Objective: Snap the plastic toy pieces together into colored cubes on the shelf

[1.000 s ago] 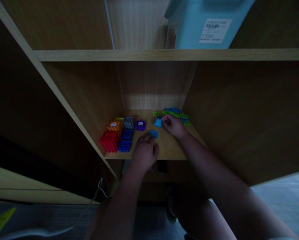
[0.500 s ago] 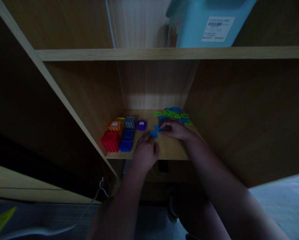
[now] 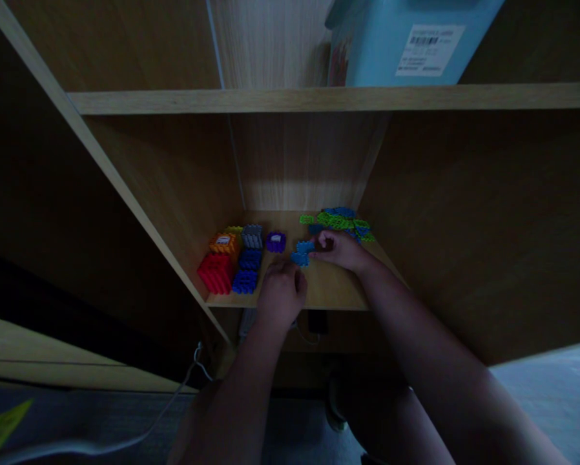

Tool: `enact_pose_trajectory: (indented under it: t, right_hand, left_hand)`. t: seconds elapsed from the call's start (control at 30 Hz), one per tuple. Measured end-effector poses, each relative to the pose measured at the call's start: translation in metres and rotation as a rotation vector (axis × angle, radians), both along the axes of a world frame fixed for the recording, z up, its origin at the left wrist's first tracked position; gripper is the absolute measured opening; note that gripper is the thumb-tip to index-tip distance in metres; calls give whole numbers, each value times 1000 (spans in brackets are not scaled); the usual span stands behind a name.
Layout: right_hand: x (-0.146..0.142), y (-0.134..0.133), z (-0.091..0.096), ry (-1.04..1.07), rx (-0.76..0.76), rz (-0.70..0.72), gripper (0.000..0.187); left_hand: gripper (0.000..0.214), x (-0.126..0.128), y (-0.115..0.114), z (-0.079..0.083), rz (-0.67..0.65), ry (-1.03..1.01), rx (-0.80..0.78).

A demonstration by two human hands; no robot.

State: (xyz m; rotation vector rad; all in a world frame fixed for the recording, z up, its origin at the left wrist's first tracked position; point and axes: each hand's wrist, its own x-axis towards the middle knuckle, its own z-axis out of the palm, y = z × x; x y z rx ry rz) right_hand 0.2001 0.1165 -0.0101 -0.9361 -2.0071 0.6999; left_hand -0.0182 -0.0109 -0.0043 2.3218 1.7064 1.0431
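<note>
"In the head view, where are the light-blue pieces (image 3: 300,259)?"
"Flat on the shelf (image 3: 329,284), probably for stability, just beyond the left hand (image 3: 281,290)."
"Is that hand gripping?"
"It's loosely curled; I can't tell whether it touches one. Perhaps it's placed as a stop."
"And the right hand (image 3: 337,249)?"
"Fingertips at a piece's edge, likely for fine control; pinching or free, I can't tell."

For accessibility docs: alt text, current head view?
The left hand and right hand are close to light blue pieces on a wooden shelf. Colored stacks stand at left; a green and blue pile lies at back right, a blue box above.
</note>
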Motion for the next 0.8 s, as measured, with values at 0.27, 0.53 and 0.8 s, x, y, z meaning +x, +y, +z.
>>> enact_pose_trajectory:
  t: [0.27,0.53,0.8]
  right_hand:
    - [-10,-5,1,-95,-42,31,56]
    - [-14,-5,-1,-120,-76,90,55]
    - [-9,-3,-1,-146,-37,135,47]
  left_hand:
    - [13,-4,5,-3,70,-92,-2]
    - [19,-5,5,-1,79,-85,-15]
    - [20,-5,6,-2,88,-131,-24]
